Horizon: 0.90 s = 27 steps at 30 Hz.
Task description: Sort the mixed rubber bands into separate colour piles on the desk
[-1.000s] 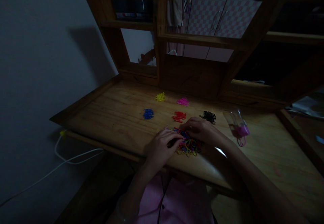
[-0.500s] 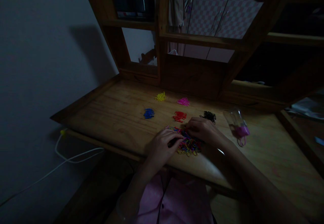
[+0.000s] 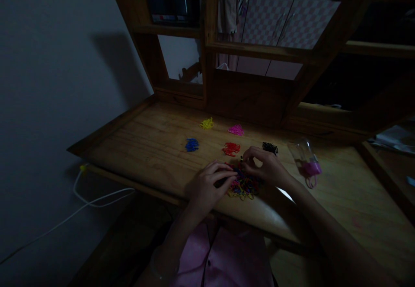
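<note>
Head view; between the two hands, on the wooden desk (image 3: 145, 148), a mixed heap (image 3: 244, 189) of small coloured loops; at its far edge, pinched narrowly, as far as the dimness shows, between thumb and forefinger of the right hand (image 3: 269, 167), a small dark piece (image 3: 241, 159); long axis apparently running away from the body; nearer to the right hand than to the left hand (image 3: 210, 185); black pile (image 3: 270, 148) beyond and to the right of that piece, red pile (image 3: 231, 149) beyond and to the left; left fingertips close together at the heap's left side, impossible to tell if gripping anything; farther off, blue pile (image 3: 192, 145), yellow pile (image 3: 206, 123) and pink pile (image 3: 236, 130); right of the right hand, a clear bottle (image 3: 301, 152) with pink cap (image 3: 312, 167) towards the body; no brand, label or writing legible.
</note>
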### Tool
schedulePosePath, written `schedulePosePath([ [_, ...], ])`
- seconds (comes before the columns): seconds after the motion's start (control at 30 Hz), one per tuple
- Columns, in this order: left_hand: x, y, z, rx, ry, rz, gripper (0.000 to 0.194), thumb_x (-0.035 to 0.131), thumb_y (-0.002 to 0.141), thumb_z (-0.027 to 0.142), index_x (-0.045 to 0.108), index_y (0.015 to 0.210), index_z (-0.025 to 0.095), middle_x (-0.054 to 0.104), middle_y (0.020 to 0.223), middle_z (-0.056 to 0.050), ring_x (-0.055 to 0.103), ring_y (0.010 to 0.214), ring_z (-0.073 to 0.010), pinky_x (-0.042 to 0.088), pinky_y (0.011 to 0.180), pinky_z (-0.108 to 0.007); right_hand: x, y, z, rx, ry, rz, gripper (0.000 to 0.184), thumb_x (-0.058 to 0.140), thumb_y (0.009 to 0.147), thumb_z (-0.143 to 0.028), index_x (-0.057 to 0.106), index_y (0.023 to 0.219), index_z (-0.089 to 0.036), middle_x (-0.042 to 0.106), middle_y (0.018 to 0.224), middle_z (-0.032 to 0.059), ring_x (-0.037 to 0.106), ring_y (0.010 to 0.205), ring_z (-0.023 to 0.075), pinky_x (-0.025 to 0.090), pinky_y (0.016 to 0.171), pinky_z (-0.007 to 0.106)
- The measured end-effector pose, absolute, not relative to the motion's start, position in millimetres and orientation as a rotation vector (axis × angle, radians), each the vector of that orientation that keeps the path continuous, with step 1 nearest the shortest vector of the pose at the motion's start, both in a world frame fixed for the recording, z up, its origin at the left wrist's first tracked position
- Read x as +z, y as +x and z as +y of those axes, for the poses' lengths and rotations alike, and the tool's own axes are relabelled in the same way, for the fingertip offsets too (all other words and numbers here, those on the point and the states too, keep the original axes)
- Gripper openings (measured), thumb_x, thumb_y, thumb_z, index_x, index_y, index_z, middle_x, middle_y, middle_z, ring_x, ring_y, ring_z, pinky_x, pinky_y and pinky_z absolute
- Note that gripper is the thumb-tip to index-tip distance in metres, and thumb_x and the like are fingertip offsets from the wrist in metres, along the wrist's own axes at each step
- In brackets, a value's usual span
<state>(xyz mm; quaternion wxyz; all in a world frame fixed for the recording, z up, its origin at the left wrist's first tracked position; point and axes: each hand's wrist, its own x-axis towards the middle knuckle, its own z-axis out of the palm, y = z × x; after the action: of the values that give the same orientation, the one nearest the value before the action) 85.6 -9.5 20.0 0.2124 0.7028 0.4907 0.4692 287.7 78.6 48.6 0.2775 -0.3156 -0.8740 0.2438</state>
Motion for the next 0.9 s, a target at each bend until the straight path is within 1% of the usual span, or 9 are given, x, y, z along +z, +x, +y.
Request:
schedulePosePath([
  [0.1, 24.3, 85.7, -11.2, 1.325, 1.843, 1.43, 0.024, 0.059, 0.089, 0.026, 0.067, 0.112, 0.027, 0.068, 0.109, -0.004, 0.062, 0.104, -0.0178, 0.049, 0.094, -0.031, 53.5, 281.9, 70.7, 0.775, -0.782, -2.341, 0.003, 0.058, 0.085, -0.019, 0.059, 0.088, -0.019, 0.06, 0.084, 0.002, 0.055, 0.069, 0.0123, 0.044, 0.064, 0.024],
  [0.17, 25.7, 86.1, -11.8, 1.335, 1.792, 1.455, 0.033, 0.057, 0.09, 0.027, 0.06, 0.123, 0.027, 0.066, 0.116, -0.004, 0.061, 0.108, -0.0178, 0.049, 0.095, -0.031, 55.5, 278.3, 65.1, 0.821, -0.768, -2.357, 0.003, 0.057, 0.085, -0.019, 0.059, 0.088, -0.019, 0.061, 0.085, 0.0025, 0.056, 0.07, 0.0122, 0.044, 0.064, 0.024],
  [0.23, 24.8, 86.7, -11.6, 1.326, 1.797, 1.443, 0.037, 0.056, 0.091, 0.027, 0.056, 0.127, 0.028, 0.065, 0.12, -0.003, 0.061, 0.11, -0.0173, 0.048, 0.097, -0.031, 56.1, 275.3, 60.5, 0.831, -0.768, -2.381, 0.003, 0.057, 0.085, -0.019, 0.058, 0.088, -0.019, 0.061, 0.085, 0.0026, 0.056, 0.071, 0.0124, 0.044, 0.065, 0.024],
  [0.37, 18.4, 87.5, -9.5, 1.32, 1.889, 1.428, 0.026, 0.058, 0.089, 0.026, 0.065, 0.115, 0.029, 0.069, 0.113, 0.0, 0.061, 0.11, -0.0175, 0.044, 0.104, -0.035, 55.6, 271.1, 54.7, 0.801, -0.773, -2.417, 0.003, 0.058, 0.086, -0.02, 0.059, 0.088, -0.018, 0.061, 0.084, 0.0024, 0.055, 0.074, 0.0133, 0.044, 0.068, 0.025],
  [0.47, 14.2, 86.0, -8.4, 1.331, 1.874, 1.475, 0.019, 0.058, 0.089, 0.026, 0.068, 0.106, 0.028, 0.071, 0.106, 0.0, 0.062, 0.108, -0.0177, 0.044, 0.104, -0.036, 57.2, 270.0, 52.8, 0.823, -0.753, -2.43, 0.004, 0.058, 0.085, -0.019, 0.06, 0.089, -0.019, 0.062, 0.086, 0.0026, 0.056, 0.075, 0.0135, 0.045, 0.07, 0.025],
  [0.6, 11.9, 83.1, -8.3, 1.338, 1.791, 1.493, 0.016, 0.058, 0.089, 0.027, 0.07, 0.1, 0.028, 0.072, 0.104, 0.0, 0.062, 0.11, -0.0183, 0.045, 0.103, -0.036, 65.7, 283.8, 60.3, 0.852, -0.712, -2.449, 0.005, 0.06, 0.083, -0.019, 0.061, 0.087, -0.019, 0.063, 0.088, 0.0028, 0.057, 0.074, 0.0131, 0.045, 0.068, 0.025],
  [0.7, 11.6, 81.8, -8.4, 1.346, 1.732, 1.485, 0.016, 0.058, 0.089, 0.028, 0.071, 0.098, 0.028, 0.072, 0.103, 0.0, 0.062, 0.109, -0.0186, 0.046, 0.102, -0.036, 72.3, 313.0, 78.2, 0.672, -0.864, -2.423, 0.005, 0.061, 0.083, -0.021, 0.062, 0.087, -0.019, 0.063, 0.088, 0.0033, 0.057, 0.072, 0.0134, 0.044, 0.065, 0.025],
  [0.83, 11.8, 80.5, -8.2, 1.324, 1.694, 1.46, 0.015, 0.059, 0.088, 0.03, 0.071, 0.097, 0.027, 0.072, 0.103, 0.0, 0.063, 0.107, -0.0187, 0.046, 0.102, -0.037, 69.5, 354.3, 105.0, 0.089, -1.315, -2.443, 0.004, 0.063, 0.079, -0.023, 0.065, 0.081, -0.02, 0.062, 0.085, 0.0028, 0.056, 0.067, 0.0145, 0.038, 0.061, 0.026],
  [0.9, 11.7, 80.0, -8.1, 1.307, 1.68, 1.461, 0.015, 0.059, 0.088, 0.029, 0.072, 0.096, 0.027, 0.073, 0.102, 0.001, 0.064, 0.107, -0.0187, 0.046, 0.102, -0.037, 64.8, 365.2, 112.5, -0.091, -1.46, -2.475, 0.005, 0.062, 0.079, -0.024, 0.066, 0.08, -0.021, 0.062, 0.086, 0.003, 0.056, 0.067, 0.0151, 0.036, 0.062, 0.027],
])
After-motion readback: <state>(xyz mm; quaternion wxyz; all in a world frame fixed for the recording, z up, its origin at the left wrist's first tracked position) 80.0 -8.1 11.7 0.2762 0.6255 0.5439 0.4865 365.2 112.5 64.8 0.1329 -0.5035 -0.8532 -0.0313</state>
